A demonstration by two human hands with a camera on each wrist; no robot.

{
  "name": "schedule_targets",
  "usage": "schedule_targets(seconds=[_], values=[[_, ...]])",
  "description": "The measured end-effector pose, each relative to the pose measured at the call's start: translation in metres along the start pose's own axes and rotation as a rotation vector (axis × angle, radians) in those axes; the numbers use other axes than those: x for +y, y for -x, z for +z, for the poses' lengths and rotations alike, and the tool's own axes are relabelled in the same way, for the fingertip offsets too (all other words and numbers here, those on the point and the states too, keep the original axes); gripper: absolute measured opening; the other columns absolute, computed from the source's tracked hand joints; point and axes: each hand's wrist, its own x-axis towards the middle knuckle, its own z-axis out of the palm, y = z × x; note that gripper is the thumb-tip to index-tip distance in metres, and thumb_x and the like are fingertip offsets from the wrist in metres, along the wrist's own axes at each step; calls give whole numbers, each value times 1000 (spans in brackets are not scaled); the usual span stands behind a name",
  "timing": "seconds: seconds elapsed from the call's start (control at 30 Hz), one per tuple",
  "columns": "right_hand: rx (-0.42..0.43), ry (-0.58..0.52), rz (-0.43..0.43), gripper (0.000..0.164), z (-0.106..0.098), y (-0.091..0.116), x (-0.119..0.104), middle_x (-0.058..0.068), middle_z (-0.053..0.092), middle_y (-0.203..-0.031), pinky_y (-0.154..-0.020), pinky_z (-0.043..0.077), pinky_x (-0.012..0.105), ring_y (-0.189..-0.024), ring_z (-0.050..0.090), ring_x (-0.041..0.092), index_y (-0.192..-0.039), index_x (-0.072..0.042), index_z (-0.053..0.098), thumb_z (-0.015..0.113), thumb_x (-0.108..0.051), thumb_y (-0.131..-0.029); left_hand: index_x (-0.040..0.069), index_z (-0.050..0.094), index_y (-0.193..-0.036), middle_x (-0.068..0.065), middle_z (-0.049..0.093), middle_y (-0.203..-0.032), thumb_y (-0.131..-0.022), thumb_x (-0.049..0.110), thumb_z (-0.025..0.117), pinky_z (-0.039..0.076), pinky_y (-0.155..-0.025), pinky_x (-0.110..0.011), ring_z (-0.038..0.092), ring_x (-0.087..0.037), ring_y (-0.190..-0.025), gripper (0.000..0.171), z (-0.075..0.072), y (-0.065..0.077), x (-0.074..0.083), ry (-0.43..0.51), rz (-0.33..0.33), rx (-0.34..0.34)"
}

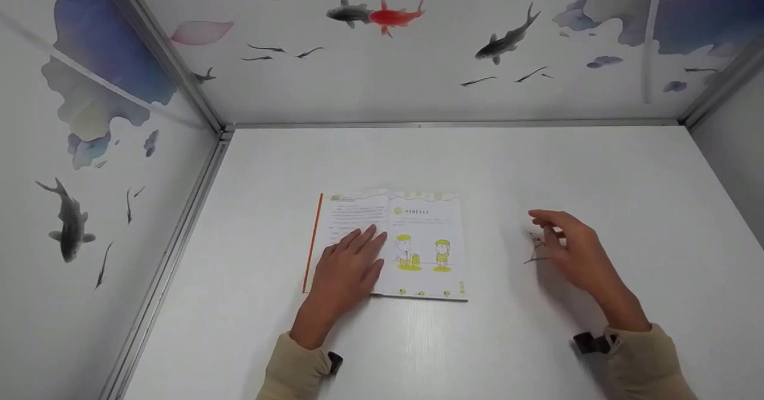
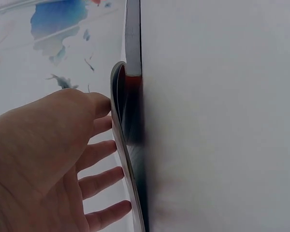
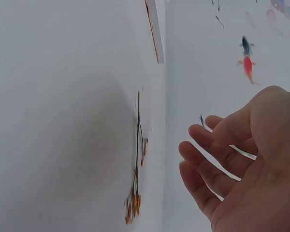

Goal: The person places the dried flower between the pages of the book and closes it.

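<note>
An open book (image 1: 424,224) lies on the white table, with printed text on its left page and two yellow cartoon figures on its right page. My left hand (image 1: 349,268) rests on the left page, its fingers spread. In the left wrist view, the fingertips touch the page, which bows up beside the thick page block (image 2: 133,38). My right hand (image 1: 576,254) hovers to the right of the book, fingers loosely bent and holding nothing. Beneath it lies a thin dried flower sprig (image 3: 137,159) with small orange buds, partly hidden by the hand in the head view.
White panels with painted fish (image 1: 504,42) and blue washes stand behind and at the left of the table (image 1: 418,340), joined by metal framing (image 1: 418,125). A dark strap device (image 1: 591,343) sits at the right wrist, another (image 1: 335,362) at the left.
</note>
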Motion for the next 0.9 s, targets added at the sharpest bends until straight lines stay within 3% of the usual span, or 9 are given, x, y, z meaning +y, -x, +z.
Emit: schedule_targets(seconds=[0.1, 0.23, 0.33, 0.47, 0.57, 0.9], values=[[11, 65, 79, 35, -12, 9, 9, 8, 69, -114, -80, 45, 10, -104, 62, 19, -135, -12, 62, 55, -8, -101, 30, 46, -152, 4, 45, -157, -102, 39, 54, 47, -104, -55, 44, -25, -145, 51, 0, 1, -1, -6, -4, -7], [-36, 143, 176, 33, -25, 20, 18, 9, 67, -104, -67, 49, 25, -95, 61, 25, -131, -9, 64, 58, -21, -101, 30, 46, -152, 4, 46, -157, -102, 39, 53, 47, -103, -55, 44, -25, -145, 51, -1, 1, 0, -15, -1, -6], [-84, 185, 246, 40, -31, 26, 24, 12, 65, -103, -62, 45, 29, -94, 61, 30, -131, -6, 63, 60, -31, -100, 30, 46, -151, 4, 46, -157, -102, 39, 53, 48, -103, -55, 45, -25, -144, 51, -1, 1, 0, -19, 1, -1], [-134, 218, 309, 53, -35, 31, 29, 17, 64, -106, -66, 45, 32, -95, 60, 31, -128, -3, 62, 64, -45, -96, 29, 48, -150, 3, 48, -156, -102, 37, 55, 48, -102, -55, 47, -26, -143, 50, -3, 0, 1, -10, 9, 17], [-147, 224, 314, 55, -33, 32, 33, 18, 63, -106, -70, 46, 34, -96, 59, 31, -123, -3, 64, 66, -50, -94, 28, 49, -150, 2, 48, -155, -101, 36, 56, 48, -101, -55, 48, -26, -142, 49, -4, 1, 1, -1, 12, 28], [-122, 196, 242, 30, -30, 33, 35, 16, 62, -105, -72, 45, 36, -95, 58, 30, -117, -11, 70, 70, -32, -95, 29, 46, -152, 3, 45, -158, -102, 38, 54, 47, -104, -55, 45, -26, -144, 51, -4, 1, 2, -3, 2, 0]])
